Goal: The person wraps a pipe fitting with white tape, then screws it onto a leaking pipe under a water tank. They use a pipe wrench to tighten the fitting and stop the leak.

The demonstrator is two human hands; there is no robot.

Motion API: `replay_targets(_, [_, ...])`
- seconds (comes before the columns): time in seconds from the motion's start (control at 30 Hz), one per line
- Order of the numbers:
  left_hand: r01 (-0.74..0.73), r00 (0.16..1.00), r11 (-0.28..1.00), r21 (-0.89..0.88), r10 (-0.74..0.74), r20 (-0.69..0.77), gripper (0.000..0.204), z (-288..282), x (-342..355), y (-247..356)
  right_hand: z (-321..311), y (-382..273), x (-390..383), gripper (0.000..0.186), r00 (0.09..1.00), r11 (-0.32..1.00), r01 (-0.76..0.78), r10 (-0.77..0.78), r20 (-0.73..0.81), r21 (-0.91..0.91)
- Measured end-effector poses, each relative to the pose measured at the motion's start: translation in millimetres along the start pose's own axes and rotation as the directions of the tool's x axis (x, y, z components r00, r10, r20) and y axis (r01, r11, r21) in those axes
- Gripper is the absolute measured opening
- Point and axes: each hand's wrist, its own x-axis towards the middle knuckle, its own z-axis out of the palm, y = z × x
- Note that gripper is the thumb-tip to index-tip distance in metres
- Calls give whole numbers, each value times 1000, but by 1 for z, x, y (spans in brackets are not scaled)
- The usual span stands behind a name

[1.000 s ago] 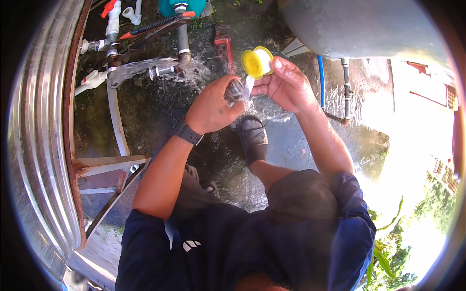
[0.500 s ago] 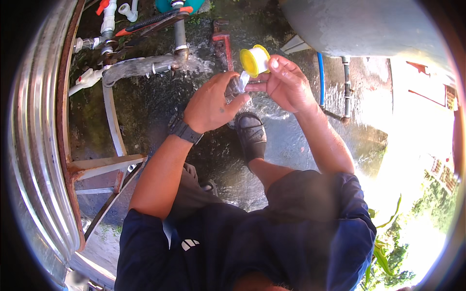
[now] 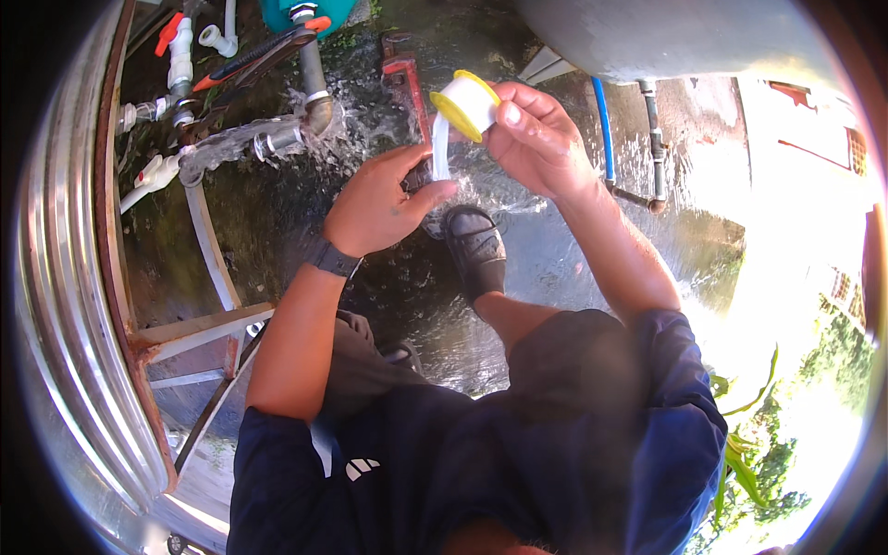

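My right hand [image 3: 536, 139] holds a small yellow spool of white thread-seal tape [image 3: 465, 104] between thumb and fingers. A strip of the white tape [image 3: 439, 148] runs down from the spool to my left hand [image 3: 379, 203]. My left hand is closed around a small dark fitting [image 3: 421, 178], mostly hidden by the fingers and thumb. A black watch [image 3: 333, 259] sits on my left wrist. Both hands are raised over wet ground in front of me.
Water sprays from an open metal pipe end [image 3: 277, 141] at upper left. A red pipe wrench [image 3: 407, 79] lies on the wet ground. White plastic valves with red handles [image 3: 176, 46], a blue hose [image 3: 603, 116], a large ribbed steel tank [image 3: 65, 296] at left, my black shoe [image 3: 476, 250].
My right hand has pulled the spool up and away, drawing out a longer strip of tape. My left hand stays on the fitting.
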Motion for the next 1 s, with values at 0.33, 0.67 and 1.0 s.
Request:
replay_targets(0.33, [-104,991,991,89,96,89,42,-4,-5,8,11,4,19,55,999,956,-46,45,9,291])
replay_targets(0.67, [-160,962,986,-54,168,215,42,-12,-10,16,28,2,37,61,967,940,-81,-8,256,333])
replay_targets(1.0, [-210,962,976,-64,218,168,51,-17,-17,26,9,25,57,20,974,982,178,-186,128,69])
